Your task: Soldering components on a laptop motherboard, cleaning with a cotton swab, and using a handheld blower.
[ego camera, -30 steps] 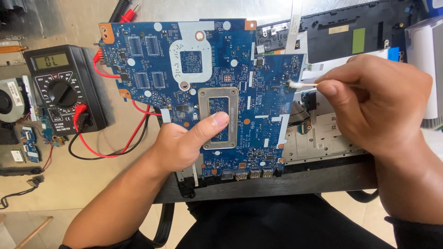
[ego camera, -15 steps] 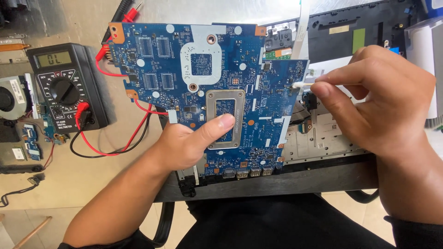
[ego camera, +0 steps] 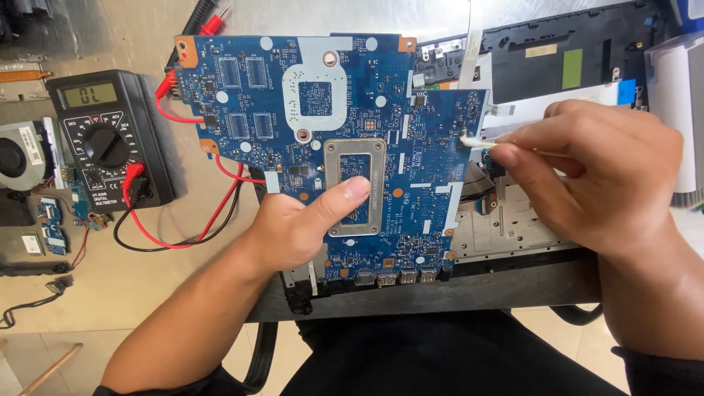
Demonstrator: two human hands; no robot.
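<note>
A blue laptop motherboard (ego camera: 293,110) is held up over an opened laptop base (ego camera: 513,235). My left hand (ego camera: 301,227) grips its lower edge, thumb lying across the silver metal frame (ego camera: 356,187) in the board's middle. My right hand (ego camera: 594,172) pinches a thin cotton swab (ego camera: 477,143), whose white tip touches the board's right edge near a small connector.
A black multimeter (ego camera: 106,139) with red and black leads (ego camera: 183,235) sits to the left on the beige table. A cooling fan (ego camera: 22,158) and small blue circuit pieces (ego camera: 51,220) lie at the far left. A black laptop cover (ego camera: 579,55) lies behind, with a flat white ribbon cable.
The board sits slightly lower and nearer in view than a second ago. My right hand stays at the board's right edge with the swab tip shifted a little along it.
</note>
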